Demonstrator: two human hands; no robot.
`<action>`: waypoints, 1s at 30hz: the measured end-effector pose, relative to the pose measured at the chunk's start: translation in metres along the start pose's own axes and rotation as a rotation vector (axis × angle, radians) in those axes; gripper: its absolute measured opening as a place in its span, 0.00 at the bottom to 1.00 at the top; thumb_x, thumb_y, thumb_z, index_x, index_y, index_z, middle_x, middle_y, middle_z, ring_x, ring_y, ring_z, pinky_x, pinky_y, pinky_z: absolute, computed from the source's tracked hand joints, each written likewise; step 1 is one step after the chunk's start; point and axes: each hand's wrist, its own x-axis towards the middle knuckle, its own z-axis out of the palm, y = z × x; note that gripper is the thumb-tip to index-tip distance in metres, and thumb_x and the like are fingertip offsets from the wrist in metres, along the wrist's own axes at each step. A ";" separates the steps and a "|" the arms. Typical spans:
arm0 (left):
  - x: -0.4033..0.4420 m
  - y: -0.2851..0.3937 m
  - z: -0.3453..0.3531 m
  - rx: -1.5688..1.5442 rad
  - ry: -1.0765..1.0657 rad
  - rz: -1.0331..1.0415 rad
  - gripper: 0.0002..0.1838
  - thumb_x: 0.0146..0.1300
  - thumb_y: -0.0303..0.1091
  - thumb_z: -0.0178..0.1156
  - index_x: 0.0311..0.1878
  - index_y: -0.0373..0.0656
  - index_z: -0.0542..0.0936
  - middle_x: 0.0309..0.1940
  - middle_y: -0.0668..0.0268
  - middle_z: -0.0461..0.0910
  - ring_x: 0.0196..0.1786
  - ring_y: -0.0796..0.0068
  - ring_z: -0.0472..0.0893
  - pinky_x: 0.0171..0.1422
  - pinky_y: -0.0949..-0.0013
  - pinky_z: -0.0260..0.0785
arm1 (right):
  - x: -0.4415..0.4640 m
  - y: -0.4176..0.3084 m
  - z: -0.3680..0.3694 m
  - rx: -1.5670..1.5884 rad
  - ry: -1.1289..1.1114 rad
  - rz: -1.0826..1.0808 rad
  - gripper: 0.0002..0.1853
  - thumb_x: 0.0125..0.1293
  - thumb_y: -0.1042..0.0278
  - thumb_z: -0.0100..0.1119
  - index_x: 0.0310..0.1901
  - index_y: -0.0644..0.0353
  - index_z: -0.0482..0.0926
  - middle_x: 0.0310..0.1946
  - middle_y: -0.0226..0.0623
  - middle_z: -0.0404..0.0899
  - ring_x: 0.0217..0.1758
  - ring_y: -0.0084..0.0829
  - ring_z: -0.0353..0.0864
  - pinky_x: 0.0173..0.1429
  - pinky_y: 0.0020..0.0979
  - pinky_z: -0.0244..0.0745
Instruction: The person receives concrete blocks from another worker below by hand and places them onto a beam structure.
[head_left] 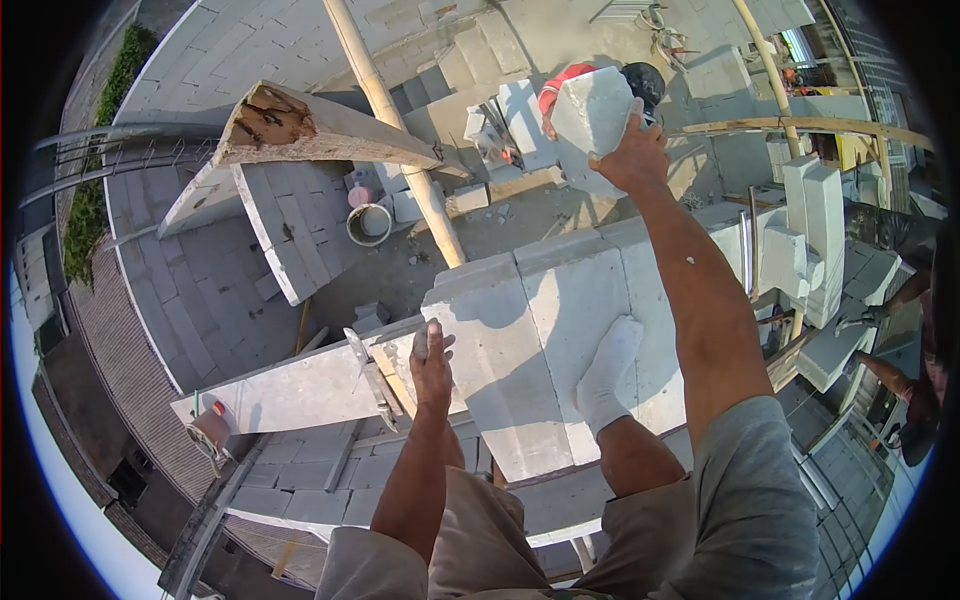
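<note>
My right hand (636, 158) reaches far forward and grips the right edge of a pale block (594, 108). Behind and below that block a co-worker in red (563, 78) and a dark head covering shows in part, with a hand at the block's left side. My left hand (432, 362) is raised with its fingers apart and holds nothing, beside the left end of the wall top made of pale blocks (577, 300). My foot in a white sock (610, 372) stands on that wall top.
A bamboo pole (395, 130) and a rough wooden beam (330, 130) cross the upper left. A bucket (370, 224) stands on the floor below. Stacked blocks (822, 240) and another person (918, 370) are at the right. A small pail (208, 428) is at the lower left.
</note>
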 end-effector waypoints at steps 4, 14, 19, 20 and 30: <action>-0.019 0.013 -0.038 0.017 0.081 0.005 0.33 0.65 0.58 0.50 0.58 0.35 0.69 0.50 0.57 0.73 0.50 0.63 0.76 0.52 0.60 0.68 | -0.026 -0.009 -0.058 -0.030 -0.036 -0.096 0.61 0.40 0.48 0.72 0.71 0.56 0.42 0.57 0.56 0.60 0.62 0.52 0.62 0.62 0.47 0.65; -0.066 0.040 -0.067 -0.137 0.092 -0.007 0.31 0.65 0.58 0.51 0.56 0.37 0.71 0.46 0.62 0.74 0.49 0.69 0.75 0.45 0.67 0.65 | -0.141 0.004 -0.230 0.032 0.051 -0.251 0.60 0.39 0.50 0.72 0.69 0.61 0.44 0.55 0.61 0.61 0.61 0.56 0.65 0.61 0.42 0.67; -0.061 0.063 -0.062 -0.043 -0.065 0.032 0.37 0.63 0.62 0.50 0.60 0.35 0.67 0.53 0.54 0.73 0.51 0.61 0.75 0.56 0.60 0.65 | -0.242 0.025 -0.303 0.175 0.138 -0.289 0.60 0.38 0.55 0.74 0.69 0.62 0.44 0.54 0.59 0.61 0.59 0.54 0.66 0.61 0.44 0.67; -0.056 0.070 -0.058 -0.042 -0.110 0.051 0.36 0.63 0.62 0.50 0.59 0.35 0.68 0.51 0.55 0.73 0.50 0.62 0.75 0.56 0.61 0.65 | -0.268 0.029 -0.317 0.228 0.155 -0.270 0.60 0.38 0.56 0.75 0.69 0.62 0.44 0.55 0.58 0.60 0.59 0.53 0.67 0.61 0.44 0.68; -0.049 0.147 -0.043 -0.070 -0.250 0.293 0.23 0.67 0.53 0.51 0.37 0.38 0.75 0.27 0.73 0.68 0.30 0.78 0.65 0.34 0.70 0.59 | -0.437 0.090 -0.291 0.926 0.337 0.114 0.59 0.33 0.71 0.75 0.68 0.62 0.48 0.60 0.49 0.60 0.64 0.43 0.63 0.67 0.41 0.61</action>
